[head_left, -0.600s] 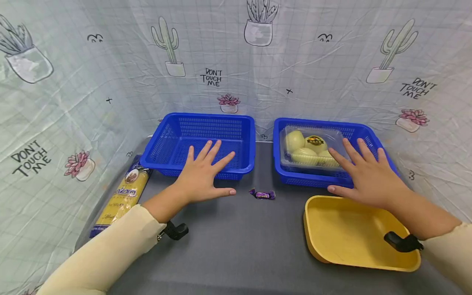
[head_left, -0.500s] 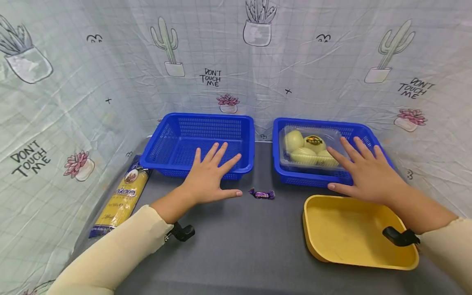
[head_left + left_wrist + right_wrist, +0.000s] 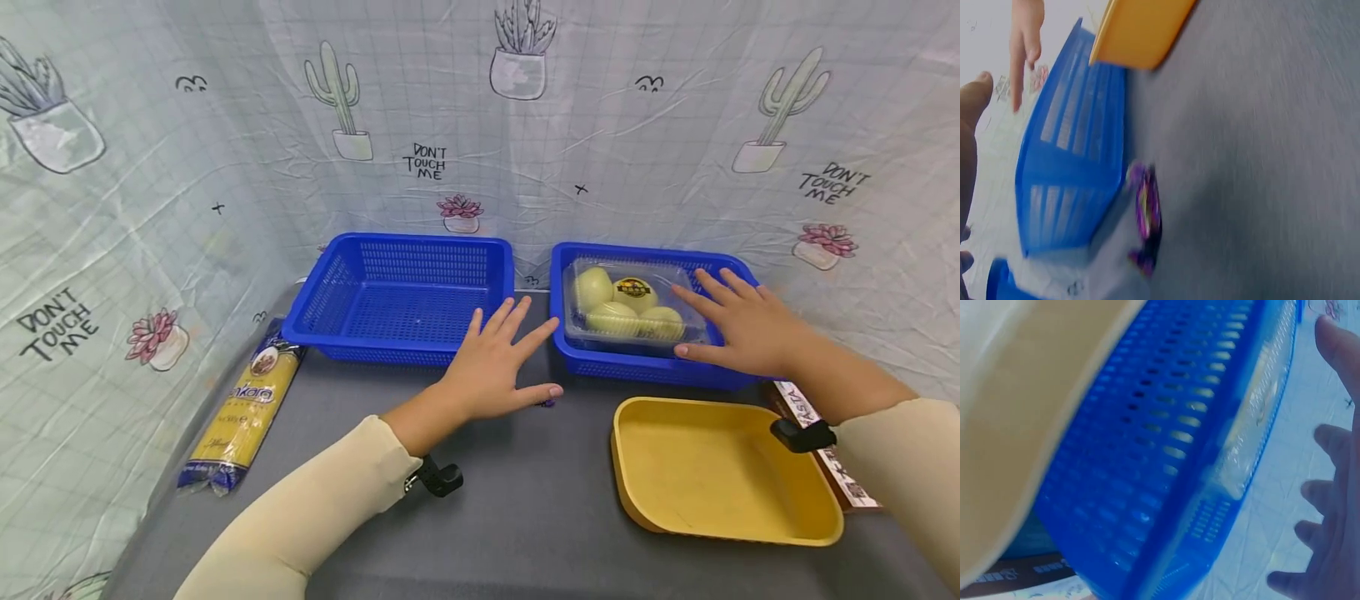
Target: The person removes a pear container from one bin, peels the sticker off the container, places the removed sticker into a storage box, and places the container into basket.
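Observation:
My left hand (image 3: 491,367), fingers spread, hovers above the table in front of the gap between two blue baskets. Beneath it lies a purple-wrapped candy (image 3: 1147,209), mostly hidden by the hand in the head view. With fingers spread and nothing held, my right hand (image 3: 750,329) is over the right side of the right blue basket (image 3: 637,367). Inside that basket sits a clear plastic box (image 3: 630,300) of several pale yellow-green round fruits, close to the right fingertips; whether they touch it I cannot tell. The left blue basket (image 3: 397,354) has nothing in it.
A yellow tray (image 3: 723,467) stands at front right, below the right forearm. Partly hidden behind it is a dark box with white lettering (image 3: 847,479). A yellow pasta packet (image 3: 243,400) lies at the left. Patterned cloth (image 3: 585,142) walls the table's back and sides.
My left hand has moved right, from before the left basket to over the candy. The right hand has shifted slightly up, and the dark lettered box has come into view.

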The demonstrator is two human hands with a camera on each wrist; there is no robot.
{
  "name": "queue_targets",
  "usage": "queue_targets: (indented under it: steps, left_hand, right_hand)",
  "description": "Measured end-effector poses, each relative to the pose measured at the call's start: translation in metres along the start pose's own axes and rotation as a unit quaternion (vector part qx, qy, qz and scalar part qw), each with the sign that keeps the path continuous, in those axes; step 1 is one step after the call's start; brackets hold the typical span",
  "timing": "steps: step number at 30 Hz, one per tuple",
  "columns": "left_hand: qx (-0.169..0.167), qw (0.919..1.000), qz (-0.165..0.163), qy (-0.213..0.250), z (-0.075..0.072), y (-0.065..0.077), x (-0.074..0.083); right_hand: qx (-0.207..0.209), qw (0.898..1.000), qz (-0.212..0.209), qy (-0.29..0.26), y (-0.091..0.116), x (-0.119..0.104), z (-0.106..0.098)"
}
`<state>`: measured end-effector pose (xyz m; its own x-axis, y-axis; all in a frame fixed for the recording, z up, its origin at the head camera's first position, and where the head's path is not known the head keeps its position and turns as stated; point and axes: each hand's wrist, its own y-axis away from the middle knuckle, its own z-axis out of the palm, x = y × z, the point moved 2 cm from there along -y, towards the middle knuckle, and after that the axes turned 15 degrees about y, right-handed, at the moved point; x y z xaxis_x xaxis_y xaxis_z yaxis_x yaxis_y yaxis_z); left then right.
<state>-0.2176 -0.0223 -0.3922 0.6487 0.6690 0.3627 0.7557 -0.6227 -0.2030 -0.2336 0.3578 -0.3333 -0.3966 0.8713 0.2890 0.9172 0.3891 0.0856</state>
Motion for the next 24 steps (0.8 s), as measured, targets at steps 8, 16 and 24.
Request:
queue_targets:
  steps: [8,16,24]
  left_hand:
    - [-0.003,0.9968,0.011,0.080,0.018,-0.015,0.023]
    - [0.052,0.9821,0.012,0.181,0.029,-0.028,0.038]
    - [0.164,0.9192,-0.105,0.342,0.057,-0.055,0.028]
  right_hand:
    - [-0.026,0.997,-0.015,-0.067,-0.014,0.013,0.000]
    - [-0.043,0.993,-0.008,-0.112,-0.026,0.025,-0.006]
    - [-0.079,0.982,0.030,-0.170,-0.043,0.041,-0.007]
